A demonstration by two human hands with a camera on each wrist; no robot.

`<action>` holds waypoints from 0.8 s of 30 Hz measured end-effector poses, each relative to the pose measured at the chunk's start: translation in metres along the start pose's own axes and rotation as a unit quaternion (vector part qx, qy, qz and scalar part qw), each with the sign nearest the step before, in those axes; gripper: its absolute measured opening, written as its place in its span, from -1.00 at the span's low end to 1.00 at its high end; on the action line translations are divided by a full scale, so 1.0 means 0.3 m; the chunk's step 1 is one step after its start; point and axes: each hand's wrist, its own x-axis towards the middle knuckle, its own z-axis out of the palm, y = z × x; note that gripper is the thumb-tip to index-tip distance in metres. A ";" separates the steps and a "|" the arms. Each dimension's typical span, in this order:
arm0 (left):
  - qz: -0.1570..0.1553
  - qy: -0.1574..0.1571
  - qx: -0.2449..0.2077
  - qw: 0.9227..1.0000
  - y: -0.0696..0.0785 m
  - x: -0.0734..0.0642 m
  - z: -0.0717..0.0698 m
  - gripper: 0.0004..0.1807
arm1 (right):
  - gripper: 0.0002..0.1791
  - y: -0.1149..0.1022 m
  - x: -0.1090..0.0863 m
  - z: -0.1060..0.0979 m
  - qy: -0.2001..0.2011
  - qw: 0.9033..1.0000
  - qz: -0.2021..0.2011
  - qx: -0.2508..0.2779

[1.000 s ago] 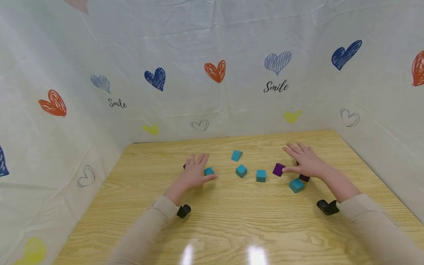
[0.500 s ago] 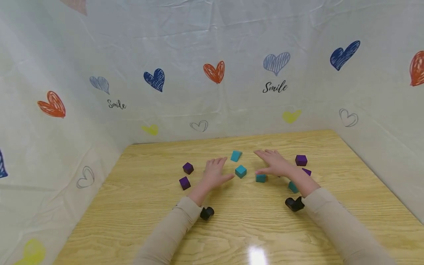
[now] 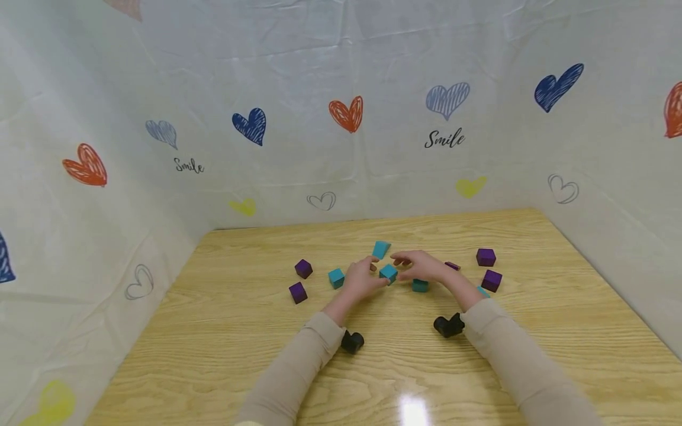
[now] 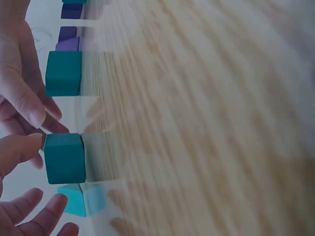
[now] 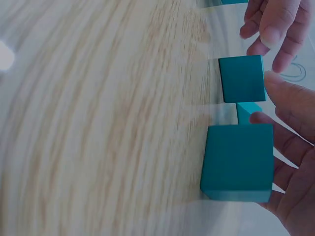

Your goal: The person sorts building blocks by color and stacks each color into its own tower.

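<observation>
Just below the centre of the head view, curves left hand (image 3: 362, 280) and right hand (image 3: 422, 266) loosely around opposite sides of a blue cube (image 3: 388, 273), with thumbs spread apart from bent fingers; cannot tell, even from the wrist views, of any touch by the thumb tips. Left of the frame's centre, see another blue cube (image 3: 336, 278) and two purple cubes (image 3: 303, 268) on the wooden table (image 3: 213, 343). Within the right half, see two more purple cubes (image 3: 486, 257); above the hands, a blue wedge (image 3: 380, 249)
</observation>
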 end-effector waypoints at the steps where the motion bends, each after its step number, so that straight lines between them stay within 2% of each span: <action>1: -0.004 -0.001 -0.003 1.000 0.001 0.003 0.004 -0.41 | -0.38 0.003 0.005 0.003 -0.002 1.000 -0.001 0.010; 6: -0.019 -0.008 0.002 1.000 0.008 0.010 0.016 -0.49 | -0.43 0.012 0.024 0.013 -0.008 0.999 0.001 0.045; 13: -0.024 -0.008 0.044 0.999 0.015 0.014 0.016 -0.57 | -0.55 0.011 0.038 0.016 -0.009 0.999 0.012 0.031; 17: -0.025 -0.013 0.047 0.998 0.013 0.016 0.014 -0.61 | -0.58 0.005 0.037 0.015 -0.005 0.999 0.023 0.027; 24: -0.003 -0.018 0.046 0.999 0.007 0.012 -0.001 -0.64 | -0.62 -0.011 0.031 0.016 -0.003 0.999 0.033 0.002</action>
